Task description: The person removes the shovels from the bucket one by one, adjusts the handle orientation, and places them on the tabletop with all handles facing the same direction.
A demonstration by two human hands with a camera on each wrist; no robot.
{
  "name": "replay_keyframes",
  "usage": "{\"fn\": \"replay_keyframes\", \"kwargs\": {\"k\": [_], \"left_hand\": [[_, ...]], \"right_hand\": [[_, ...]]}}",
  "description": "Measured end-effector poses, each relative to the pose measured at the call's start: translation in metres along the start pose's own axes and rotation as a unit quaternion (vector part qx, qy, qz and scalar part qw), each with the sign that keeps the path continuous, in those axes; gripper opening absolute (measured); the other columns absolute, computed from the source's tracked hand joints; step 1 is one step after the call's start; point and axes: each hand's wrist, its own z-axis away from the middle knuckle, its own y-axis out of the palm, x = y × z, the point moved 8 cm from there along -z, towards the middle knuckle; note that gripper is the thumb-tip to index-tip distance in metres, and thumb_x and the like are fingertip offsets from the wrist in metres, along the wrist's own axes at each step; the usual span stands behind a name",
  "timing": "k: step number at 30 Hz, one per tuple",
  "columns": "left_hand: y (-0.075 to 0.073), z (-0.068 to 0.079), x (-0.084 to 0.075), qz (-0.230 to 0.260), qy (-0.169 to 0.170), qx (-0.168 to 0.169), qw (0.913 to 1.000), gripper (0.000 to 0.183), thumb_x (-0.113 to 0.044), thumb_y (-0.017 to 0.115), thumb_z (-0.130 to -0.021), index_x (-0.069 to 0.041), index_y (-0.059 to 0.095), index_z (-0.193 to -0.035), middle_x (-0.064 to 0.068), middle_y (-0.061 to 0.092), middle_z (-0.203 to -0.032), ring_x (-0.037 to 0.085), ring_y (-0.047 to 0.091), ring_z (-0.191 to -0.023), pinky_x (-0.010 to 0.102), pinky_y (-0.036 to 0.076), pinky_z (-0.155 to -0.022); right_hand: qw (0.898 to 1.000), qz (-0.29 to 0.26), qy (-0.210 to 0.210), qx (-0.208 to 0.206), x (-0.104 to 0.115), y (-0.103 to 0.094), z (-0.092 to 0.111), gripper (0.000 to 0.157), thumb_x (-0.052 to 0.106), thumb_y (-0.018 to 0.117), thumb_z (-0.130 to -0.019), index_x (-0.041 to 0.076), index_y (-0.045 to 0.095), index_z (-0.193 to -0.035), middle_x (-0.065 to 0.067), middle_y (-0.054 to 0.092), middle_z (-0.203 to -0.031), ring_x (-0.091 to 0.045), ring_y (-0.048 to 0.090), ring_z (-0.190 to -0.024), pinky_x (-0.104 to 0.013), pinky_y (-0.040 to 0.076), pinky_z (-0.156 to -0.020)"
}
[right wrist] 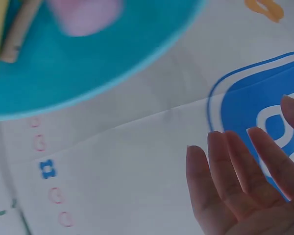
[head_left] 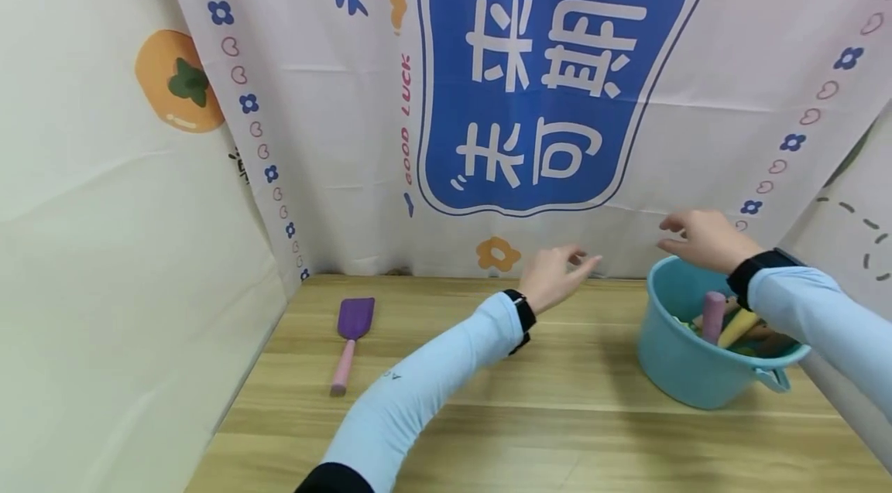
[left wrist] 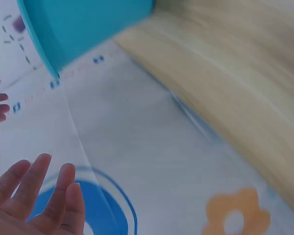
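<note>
My left hand [head_left: 555, 275] is raised over the back of the wooden table, left of a light-blue bucket [head_left: 686, 373], and holds nothing. Its fingers [left wrist: 36, 188] are loosely extended in the left wrist view. Above the bucket's back rim hovers my right hand [head_left: 714, 239], also with nothing in it; the right wrist view shows its fingers [right wrist: 235, 171] spread and slightly bent. Inside the bucket stand a pink-purple handle [head_left: 712, 316], a yellow stick-like piece [head_left: 737, 329] and other items partly hidden by the right forearm.
A purple spatula [head_left: 355, 317] with a pink handle lies on the left of the wooden table [head_left: 530, 431]. Behind the table hangs a white printed cloth [head_left: 348, 222] with a blue panel. A pale wall [head_left: 104, 284] borders the left side.
</note>
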Motion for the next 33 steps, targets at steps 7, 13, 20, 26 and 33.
{"fn": "replay_keyframes", "kwargs": {"k": [7, 13, 20, 26, 33], "left_hand": [[0.042, -0.010, -0.025, 0.045, -0.013, 0.000, 0.9989, 0.051, -0.061, 0.041, -0.090, -0.023, 0.063, -0.113, -0.011, 0.066, -0.100, -0.001, 0.059, -0.086, 0.017, 0.048, -0.072], [0.067, -0.011, -0.033, 0.064, -0.035, -0.004, 0.9973, 0.044, -0.059, 0.044, -0.090, -0.024, 0.065, -0.106, -0.014, 0.064, -0.092, -0.002, 0.058, -0.080, 0.014, 0.046, -0.064], [0.096, -0.006, -0.042, 0.047, -0.066, 0.004, 0.9967, 0.041, -0.057, 0.047, -0.090, -0.024, 0.066, -0.104, -0.015, 0.064, -0.088, -0.003, 0.057, -0.074, 0.013, 0.042, -0.057], [0.113, -0.005, -0.046, 0.064, -0.092, 0.022, 0.9934, 0.038, -0.059, 0.049, -0.087, -0.028, 0.068, -0.095, -0.016, 0.062, -0.080, -0.004, 0.053, -0.068, 0.014, 0.041, -0.055], [0.122, -0.005, -0.037, 0.210, -0.157, 0.002, 0.9651, 0.030, -0.045, 0.065, -0.083, -0.015, 0.067, -0.082, -0.010, 0.061, -0.070, 0.000, 0.054, -0.062, 0.016, 0.044, -0.053]], "right_hand": [[1.000, 0.024, 0.009, 0.011, -0.035, 0.000, 0.028, 0.048, 0.031, 0.061, -0.089, -0.009, 0.055, -0.115, -0.034, 0.056, -0.109, -0.047, 0.055, -0.094, -0.059, 0.047, -0.074], [0.999, 0.033, 0.016, 0.039, -0.062, 0.018, 0.042, 0.053, 0.033, 0.064, -0.086, -0.012, 0.055, -0.111, -0.031, 0.060, -0.100, -0.047, 0.057, -0.090, -0.058, 0.047, -0.071], [0.995, 0.016, 0.028, 0.097, -0.080, 0.052, 0.054, 0.055, 0.039, 0.063, -0.085, -0.012, 0.057, -0.102, -0.013, 0.066, -0.082, -0.038, 0.060, -0.081, -0.053, 0.048, -0.068], [0.990, -0.033, 0.046, 0.132, -0.087, 0.078, 0.054, 0.040, 0.037, 0.062, -0.087, -0.003, 0.057, -0.093, 0.003, 0.062, -0.067, -0.017, 0.056, -0.067, -0.033, 0.045, -0.056], [0.974, -0.103, 0.106, 0.173, -0.092, 0.089, 0.058, 0.027, 0.027, 0.063, -0.085, 0.004, 0.058, -0.073, -0.002, 0.060, -0.062, -0.017, 0.058, -0.057, -0.032, 0.052, -0.051]]}}
